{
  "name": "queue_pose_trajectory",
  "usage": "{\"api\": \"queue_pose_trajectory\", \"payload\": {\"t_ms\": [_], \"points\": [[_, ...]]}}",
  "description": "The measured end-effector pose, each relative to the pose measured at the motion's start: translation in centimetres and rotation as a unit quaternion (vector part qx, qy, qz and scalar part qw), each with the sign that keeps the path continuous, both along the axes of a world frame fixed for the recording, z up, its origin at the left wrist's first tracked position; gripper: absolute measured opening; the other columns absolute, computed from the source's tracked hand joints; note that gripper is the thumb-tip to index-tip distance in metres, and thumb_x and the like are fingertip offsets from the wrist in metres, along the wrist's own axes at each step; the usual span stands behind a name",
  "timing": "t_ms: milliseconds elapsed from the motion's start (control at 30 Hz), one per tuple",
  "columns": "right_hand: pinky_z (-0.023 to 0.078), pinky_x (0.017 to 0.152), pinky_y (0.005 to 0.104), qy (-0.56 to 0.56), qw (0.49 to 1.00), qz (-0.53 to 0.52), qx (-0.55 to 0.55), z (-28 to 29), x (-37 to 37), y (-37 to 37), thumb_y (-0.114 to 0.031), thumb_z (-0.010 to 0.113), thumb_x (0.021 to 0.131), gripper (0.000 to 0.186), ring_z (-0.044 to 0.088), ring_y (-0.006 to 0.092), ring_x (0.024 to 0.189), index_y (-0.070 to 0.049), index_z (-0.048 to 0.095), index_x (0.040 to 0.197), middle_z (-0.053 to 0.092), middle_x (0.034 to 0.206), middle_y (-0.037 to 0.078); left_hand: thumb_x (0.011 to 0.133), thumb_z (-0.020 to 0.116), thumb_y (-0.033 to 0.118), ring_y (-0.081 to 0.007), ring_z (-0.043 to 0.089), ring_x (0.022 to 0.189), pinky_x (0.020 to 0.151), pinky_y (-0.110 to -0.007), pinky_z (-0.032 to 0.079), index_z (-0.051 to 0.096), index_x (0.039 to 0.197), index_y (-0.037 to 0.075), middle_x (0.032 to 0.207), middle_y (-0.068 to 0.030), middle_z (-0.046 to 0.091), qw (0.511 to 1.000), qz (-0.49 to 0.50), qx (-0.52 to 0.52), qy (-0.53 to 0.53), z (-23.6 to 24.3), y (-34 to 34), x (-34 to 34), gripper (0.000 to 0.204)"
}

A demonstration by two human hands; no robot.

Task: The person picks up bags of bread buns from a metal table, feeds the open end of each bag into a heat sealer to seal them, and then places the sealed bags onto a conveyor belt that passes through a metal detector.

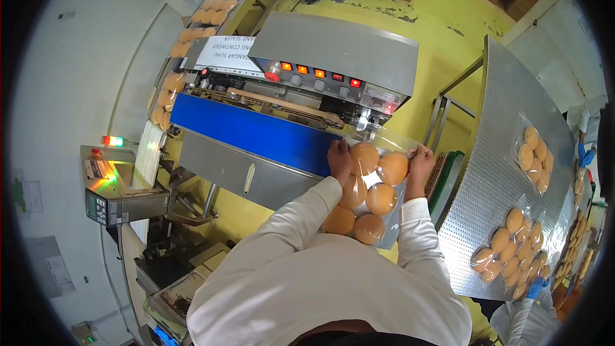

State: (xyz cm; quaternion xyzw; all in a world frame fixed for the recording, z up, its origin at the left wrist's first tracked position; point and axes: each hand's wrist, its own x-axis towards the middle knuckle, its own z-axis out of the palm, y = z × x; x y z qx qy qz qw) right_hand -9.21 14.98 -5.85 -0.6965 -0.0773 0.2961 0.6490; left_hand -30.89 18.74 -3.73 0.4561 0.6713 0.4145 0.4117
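**Clear bag of buns (368, 182), gripped along its upper edge**

Left hand (339, 159) and right hand (421, 164), fingers pinched closed, hold its far corners at the right end of the blue belt (256, 133); yellow floor (442, 57) separates sealing machine (333, 45) and steel table (512, 109).

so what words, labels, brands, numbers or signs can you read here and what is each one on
White rectangular paper sign on the grey metal machine: upside-down dark capitals; I won't copy the wording.
Small dark keypad panel at left: markings too small to read.
Pale rectangular sheet on the left wall: too blurred to read.
Clear plastic bag of round tan buns: no print visible.
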Motion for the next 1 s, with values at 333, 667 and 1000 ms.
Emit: {"api": "queue_pose_trajectory", "payload": {"t_ms": [333, 667, 1000], "points": [[0.041, 0.042, 0.0253, 0.011, 0.998, 0.050, 0.031, -0.1, -5.6, 3.6, -0.005, 0.054, 0.088, 0.006, 0.055, 0.0135, 0.049, 0.001, 0.054, 0.086, 0.063, 0.066, 0.011, 0.093, 0.051, 0.016, -0.0210, 0.051, 0.057, 0.057, -0.037, 0.041, 0.055, 0.078, -0.002, 0.065, -0.0120, 0.056, 0.999, 0.031, 0.026, 0.006, -1.4, 3.1, -6.4, 0.024], [0.043, 0.048, 0.0272, -0.047, 0.997, 0.068, 0.011, -0.5, -11.5, 6.7, -0.011, 0.052, 0.091, 0.014, 0.052, 0.0135, 0.049, 0.001, 0.056, 0.084, 0.056, 0.059, 0.005, 0.094, 0.052, 0.019, -0.0148, 0.053, 0.070, 0.066, -0.031, 0.044, 0.059, 0.089, 0.001, 0.075, -0.0071, 0.060, 0.993, -0.033, 0.107, 0.033, -3.0, 6.2, -14.0, 0.020], [0.044, 0.078, 0.0222, 0.012, 0.978, 0.207, 0.011, 2.4, -23.9, -2.3, -0.006, 0.055, 0.090, 0.034, 0.051, 0.0103, 0.081, -0.001, 0.045, 0.122, 0.055, 0.092, 0.002, 0.078, 0.071, 0.040, -0.0296, 0.057, 0.101, 0.087, -0.039, 0.045, 0.051, 0.115, -0.003, 0.106, -0.0200, 0.059, 0.973, -0.027, 0.064, 0.219, 3.4, -2.4, -21.5, 0.061]]}}
